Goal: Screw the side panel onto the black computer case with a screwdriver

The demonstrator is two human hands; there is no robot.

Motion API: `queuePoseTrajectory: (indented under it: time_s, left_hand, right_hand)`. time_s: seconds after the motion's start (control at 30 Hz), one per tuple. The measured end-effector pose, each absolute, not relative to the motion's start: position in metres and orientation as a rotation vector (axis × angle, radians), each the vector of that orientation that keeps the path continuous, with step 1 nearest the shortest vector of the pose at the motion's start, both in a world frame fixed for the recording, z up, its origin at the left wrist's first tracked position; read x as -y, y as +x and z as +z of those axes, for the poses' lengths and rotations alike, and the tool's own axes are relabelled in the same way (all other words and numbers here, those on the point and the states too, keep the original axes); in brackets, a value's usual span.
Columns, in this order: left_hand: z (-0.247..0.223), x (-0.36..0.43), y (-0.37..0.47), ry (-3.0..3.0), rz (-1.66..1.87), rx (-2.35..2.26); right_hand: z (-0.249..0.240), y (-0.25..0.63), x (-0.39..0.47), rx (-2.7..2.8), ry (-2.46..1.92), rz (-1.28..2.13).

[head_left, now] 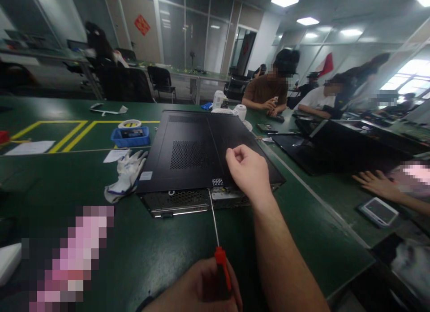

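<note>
A black computer case (188, 150) lies flat on the green table with its open-slotted end towards me. My left hand (204, 285), low in the view, is closed around the red handle of a screwdriver (215, 224). The long shaft reaches up to the case's near edge, and its tip meets the slots there. Over the right part of the top panel is my right hand (250, 168), its fingers curled in; whether something small is inside them is hidden.
Left of the case are knit gloves (126, 175), a blue bin (130, 136) and a tape roll (130, 123). White devices (220, 101) stand behind it. At right are another opened black case (366, 139), a co-worker's hand (379, 184) and a phone-like device (379, 212).
</note>
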State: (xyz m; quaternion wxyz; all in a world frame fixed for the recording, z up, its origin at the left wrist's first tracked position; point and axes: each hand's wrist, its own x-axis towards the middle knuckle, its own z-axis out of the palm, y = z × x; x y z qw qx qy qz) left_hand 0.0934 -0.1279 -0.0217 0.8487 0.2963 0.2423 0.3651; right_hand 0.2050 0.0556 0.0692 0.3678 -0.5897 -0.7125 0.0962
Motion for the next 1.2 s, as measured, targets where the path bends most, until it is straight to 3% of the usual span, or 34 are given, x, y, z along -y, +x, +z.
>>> queuePoseTrajectory:
  time_s: [1.2]
  left_hand:
    - [-0.025,0.130,0.098,0.648,0.791,-0.477]
  right_hand:
    - [0.069,0.205,-0.055,1.824,-1.518,0.252]
